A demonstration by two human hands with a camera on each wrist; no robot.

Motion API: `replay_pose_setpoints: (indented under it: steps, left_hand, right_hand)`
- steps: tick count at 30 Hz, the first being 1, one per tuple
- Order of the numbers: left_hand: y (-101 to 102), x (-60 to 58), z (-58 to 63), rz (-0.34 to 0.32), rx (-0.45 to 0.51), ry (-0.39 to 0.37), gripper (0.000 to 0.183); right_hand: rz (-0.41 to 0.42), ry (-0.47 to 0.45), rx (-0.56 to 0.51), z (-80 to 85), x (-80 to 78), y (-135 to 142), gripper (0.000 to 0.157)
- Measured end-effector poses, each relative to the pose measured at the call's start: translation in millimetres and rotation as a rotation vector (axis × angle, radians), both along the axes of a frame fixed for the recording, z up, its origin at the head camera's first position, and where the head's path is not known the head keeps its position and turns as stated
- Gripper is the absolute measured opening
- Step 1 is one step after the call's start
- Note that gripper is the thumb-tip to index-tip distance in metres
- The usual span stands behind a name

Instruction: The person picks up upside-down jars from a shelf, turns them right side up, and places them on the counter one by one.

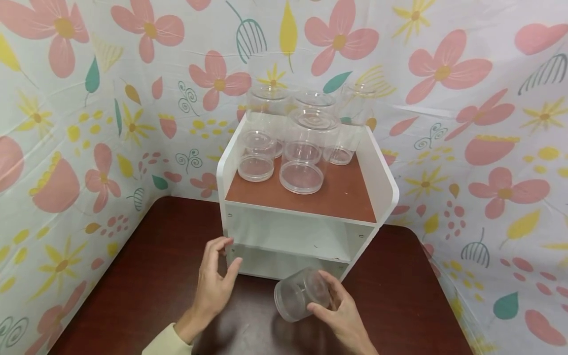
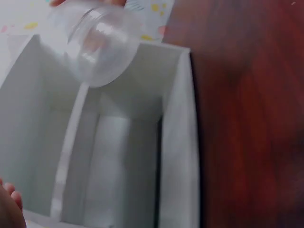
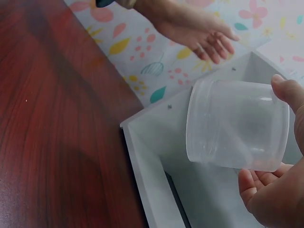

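In my right hand (image 1: 341, 313) I grip a clear plastic jar (image 1: 301, 295) by its base end, thumb on one side and fingers on the other. The jar lies tilted on its side in the air, its lidded or rimmed end toward the left. My left hand (image 1: 215, 276) hovers beside the lower left of a white shelf unit (image 1: 284, 234), fingers spread and holding nothing. In the right wrist view the jar (image 3: 237, 124) covers part of the shelf opening. Several more clear jars (image 1: 301, 167) stand on the unit's brown top, some stacked.
The shelf unit stands on a dark red-brown table (image 1: 146, 276), with raised white side panels (image 1: 381, 177) around its top. Two open compartments (image 1: 284, 261) face me. A flower-patterned cloth (image 1: 443, 123) hangs behind and along the sides.
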State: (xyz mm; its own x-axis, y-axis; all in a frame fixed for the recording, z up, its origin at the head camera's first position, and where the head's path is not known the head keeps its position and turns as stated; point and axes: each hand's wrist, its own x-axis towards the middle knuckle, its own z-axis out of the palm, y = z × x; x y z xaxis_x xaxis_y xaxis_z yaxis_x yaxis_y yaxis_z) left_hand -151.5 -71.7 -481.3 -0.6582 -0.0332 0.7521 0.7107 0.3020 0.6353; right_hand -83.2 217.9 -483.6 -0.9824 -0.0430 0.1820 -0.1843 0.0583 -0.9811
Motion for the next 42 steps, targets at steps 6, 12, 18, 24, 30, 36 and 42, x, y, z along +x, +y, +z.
replay_pose_setpoints:
  steps: [6, 12, 18, 24, 30, 36, 42]
  left_hand:
    - [11, 15.1, -20.6, -0.096, -0.135, -0.182, 0.052]
    - [20, 23.8, -37.0, -0.186, -0.242, -0.278, 0.057]
    - [25, 31.1, -43.0, -0.317, -0.286, -0.437, 0.071]
    - [32, 36.4, -45.4, -0.367, -0.326, -0.553, 0.091]
    - [36, 37.3, -49.6, -0.403, -0.327, -0.623, 0.1]
    - [41, 37.5, -52.8, -0.421, -0.299, -0.662, 0.102]
    - [43, 36.7, -56.4, -0.384, -0.319, -0.605, 0.099]
  right_hand:
    - [0.013, 0.01, -0.012, -1.2, 0.5, -1, 0.064]
    - [0.03, 0.03, -0.021, -1.9, -0.4, -3, 0.064]
    - [0.023, -0.005, -0.013, -1.4, 0.5, -6, 0.066]
    - [0.029, -0.01, -0.017, 1.2, 1.2, -9, 0.066]
    - [0.06, -0.005, -0.052, 3.4, 1.7, -12, 0.065]
    - [0.092, -0.026, -0.091, 2.6, 0.9, -14, 0.066]
    - [0.095, 0.005, -0.099, 1.2, 0.1, -14, 0.065]
